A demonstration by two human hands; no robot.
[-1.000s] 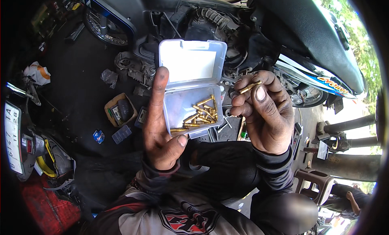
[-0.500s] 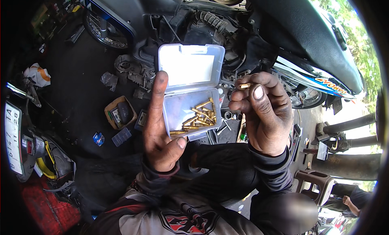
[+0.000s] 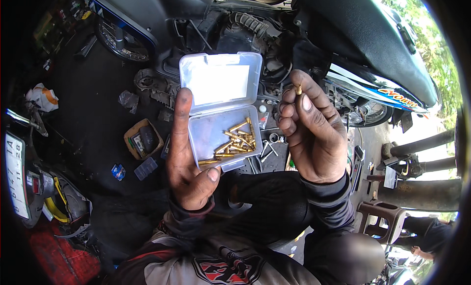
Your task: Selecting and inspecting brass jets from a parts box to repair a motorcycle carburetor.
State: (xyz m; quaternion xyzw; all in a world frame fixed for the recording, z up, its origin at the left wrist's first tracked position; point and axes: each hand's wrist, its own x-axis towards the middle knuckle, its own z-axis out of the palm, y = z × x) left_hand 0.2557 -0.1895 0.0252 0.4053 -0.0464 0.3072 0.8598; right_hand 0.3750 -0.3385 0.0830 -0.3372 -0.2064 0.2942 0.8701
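My left hand (image 3: 189, 172) supports a clear plastic box (image 3: 193, 125) from below and the left side, its index finger stretched along the edge and its thumb over the near corner. The hinged lid (image 3: 185, 79) stands open on the far side, with a white label on it. Several slim brass carburetor jets (image 3: 238, 142) lie loose in the box, mostly toward its right side. To the right of the box, my right hand (image 3: 316, 133) is raised, pinching one small brass jet (image 3: 298, 90) between thumb and index finger. The fingertips partly hide that jet.
A partly dismantled motorcycle (image 3: 353, 34) stands just beyond the box. On the dark floor are an engine casing (image 3: 152, 83), a cardboard box (image 3: 157, 150) of parts and scattered wrenches (image 3: 267, 152). A brown plastic stool (image 3: 385, 216) and another person (image 3: 431, 236) are at the right.
My right hand has turned the pinched jet from lying sideways to upright and raised its index finger. The box and my left hand sit slightly farther left in view.
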